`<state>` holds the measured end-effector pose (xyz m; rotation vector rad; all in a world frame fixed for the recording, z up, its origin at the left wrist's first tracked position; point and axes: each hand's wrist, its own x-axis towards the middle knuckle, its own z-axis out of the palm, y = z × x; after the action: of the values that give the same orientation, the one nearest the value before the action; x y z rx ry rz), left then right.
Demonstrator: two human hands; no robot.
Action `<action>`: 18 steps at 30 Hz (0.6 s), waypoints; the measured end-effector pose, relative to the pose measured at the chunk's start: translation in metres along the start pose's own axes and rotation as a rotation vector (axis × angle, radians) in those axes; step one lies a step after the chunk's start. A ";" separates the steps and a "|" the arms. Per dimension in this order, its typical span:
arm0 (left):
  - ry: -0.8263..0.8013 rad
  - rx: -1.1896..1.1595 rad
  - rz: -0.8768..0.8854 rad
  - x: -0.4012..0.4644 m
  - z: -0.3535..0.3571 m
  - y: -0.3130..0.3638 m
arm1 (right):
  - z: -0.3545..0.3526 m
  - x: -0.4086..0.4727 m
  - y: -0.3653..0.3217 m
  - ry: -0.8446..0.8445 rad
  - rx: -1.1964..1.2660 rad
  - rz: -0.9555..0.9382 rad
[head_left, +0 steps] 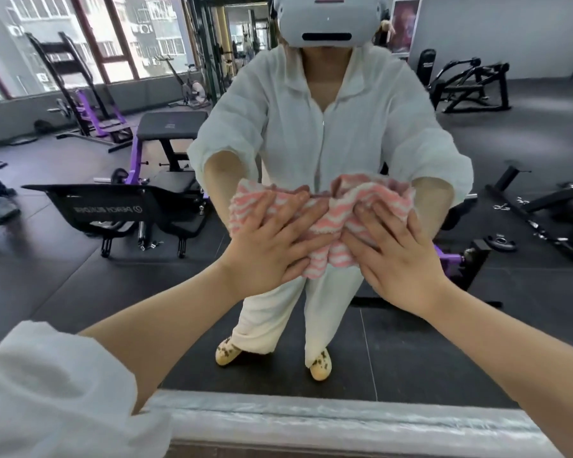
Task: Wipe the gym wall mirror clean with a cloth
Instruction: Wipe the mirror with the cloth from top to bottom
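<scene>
pink-and-white striped cloth [325,223]: bunched, pinned to wall mirror [80,276] under both palms | left hand [272,246]: fingers spread flat, pressing cloth's left part | right hand [397,256]: fingers spread flat, pressing cloth's right part | mirror's bottom frame [311,421]: below wrists

Both hands lie flat on the cloth [325,223] against the mirror [526,309], the left hand [272,249] on its left part, the right hand [397,256] on its right. The mirror's lower edge [311,421] runs beneath the arms.
</scene>
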<state>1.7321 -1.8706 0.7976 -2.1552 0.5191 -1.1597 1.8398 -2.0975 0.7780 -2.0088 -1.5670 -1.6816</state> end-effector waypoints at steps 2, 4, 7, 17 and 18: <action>-0.052 0.039 0.036 -0.017 0.010 0.014 | 0.008 -0.024 -0.010 -0.030 -0.002 -0.055; -0.107 0.060 0.080 -0.034 0.019 0.031 | 0.017 -0.049 -0.021 -0.081 -0.004 -0.102; -0.198 -0.036 0.154 -0.054 0.023 0.052 | 0.028 -0.078 -0.039 -0.194 -0.024 -0.173; -0.618 0.031 0.533 -0.117 0.039 0.094 | 0.045 -0.148 -0.086 -0.516 -0.042 -0.469; -0.649 0.048 0.602 -0.120 0.041 0.099 | 0.047 -0.151 -0.091 -0.571 -0.042 -0.515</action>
<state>1.6984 -1.8562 0.6412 -1.9705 0.7450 -0.1308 1.8251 -2.1200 0.5975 -2.3978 -2.4221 -1.3171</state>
